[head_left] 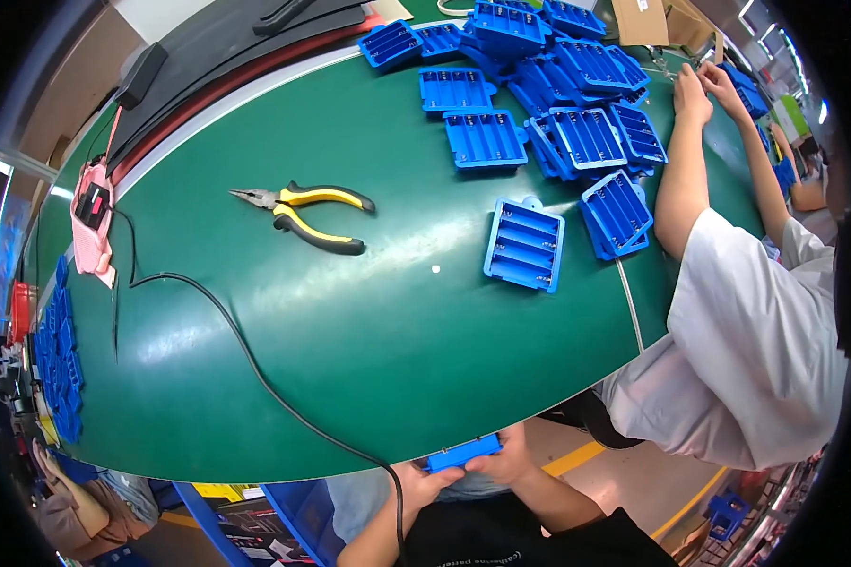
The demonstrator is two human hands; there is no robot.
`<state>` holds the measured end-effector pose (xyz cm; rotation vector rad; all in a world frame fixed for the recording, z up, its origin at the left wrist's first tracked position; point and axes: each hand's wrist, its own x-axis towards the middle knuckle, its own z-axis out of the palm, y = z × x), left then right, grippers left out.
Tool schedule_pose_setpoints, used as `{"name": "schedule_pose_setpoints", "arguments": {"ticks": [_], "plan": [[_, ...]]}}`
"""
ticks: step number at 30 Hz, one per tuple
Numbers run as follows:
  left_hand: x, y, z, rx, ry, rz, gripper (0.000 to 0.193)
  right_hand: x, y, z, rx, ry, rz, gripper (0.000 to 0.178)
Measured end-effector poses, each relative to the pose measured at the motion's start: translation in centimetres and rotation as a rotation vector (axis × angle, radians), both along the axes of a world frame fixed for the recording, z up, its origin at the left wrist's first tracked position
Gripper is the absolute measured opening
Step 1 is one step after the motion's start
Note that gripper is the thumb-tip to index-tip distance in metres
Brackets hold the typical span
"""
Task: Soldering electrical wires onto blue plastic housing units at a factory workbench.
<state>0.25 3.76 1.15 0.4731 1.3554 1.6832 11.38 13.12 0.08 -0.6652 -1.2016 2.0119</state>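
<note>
One oblong blue plastic holder (463, 454) — left hand (422, 483), right hand (509, 460), fingers (482, 465) pinching its ends — near glossy green tabletop (416, 350).

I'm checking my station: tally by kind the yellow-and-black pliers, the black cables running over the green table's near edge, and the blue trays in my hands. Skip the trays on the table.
Yellow-and-black pliers: 1
Black cable: 1
Held blue tray: 1
Total: 3

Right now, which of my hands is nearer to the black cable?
Left. The left hand is beside the black cable, which crosses in front of its wrist in view; the right hand is farther right, at the blue case's other end.
</note>
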Motion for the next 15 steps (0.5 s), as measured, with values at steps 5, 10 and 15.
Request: {"name": "schedule_pose_setpoints", "arguments": {"ticks": [5,10,15], "plan": [[-0.2,0.4,0.0,0.081,0.085,0.031,0.058,-0.8,-0.6,0.1,-0.020,0.044,0.004,0.059],[0.6,0.5,1.0,-0.080,-0.043,0.077,0.074,-1.2,-0.4,0.2,0.117,-0.011,-0.015,0.058],[1.4,0.2,0.0,-0.051,-0.076,0.126,0.065,-1.5,-0.6,0.3,0.162,-0.041,-0.090,0.054]]}}
